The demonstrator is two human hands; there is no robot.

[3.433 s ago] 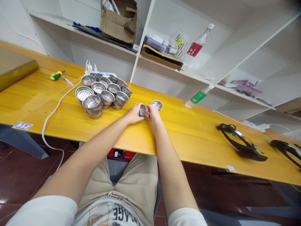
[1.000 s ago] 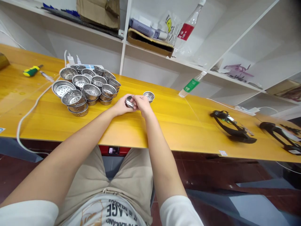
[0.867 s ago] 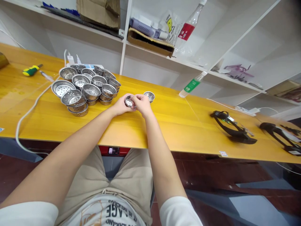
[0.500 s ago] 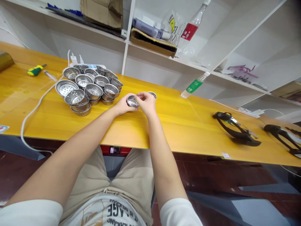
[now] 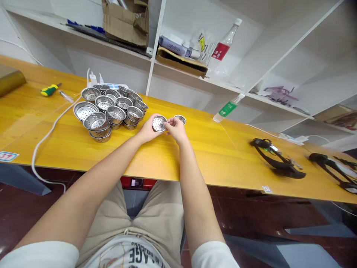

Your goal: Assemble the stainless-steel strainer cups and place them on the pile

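A small round perforated metal strainer cup [image 5: 158, 123] is held over the table, its hole-dotted inside tilted towards me. My left hand [image 5: 148, 130] curls around its left side and underside. With thumb and fingers closed together, my right hand [image 5: 176, 130] pinches at the cup's right rim; the fingertips partly cover that edge. Just behind my right hand, another strainer cup [image 5: 181, 118] sits on the table, half hidden by the fingers. To the left, several strainer cups [image 5: 115, 114] stand in stacks, open sides up.
The yellow wooden table [image 5: 212, 156] runs across the view. A white cable [image 5: 46, 137] loops over its front edge. A screwdriver [image 5: 49, 90] lies far left. A green-labelled bottle [image 5: 228, 108] stands at the back, and a black headset-like strap [image 5: 276, 158] rests on the right.
The held strainer cup has turned so more of its perforated inside faces me. My right fingers have shifted from over the cup to its right edge. The whole view has moved slightly.
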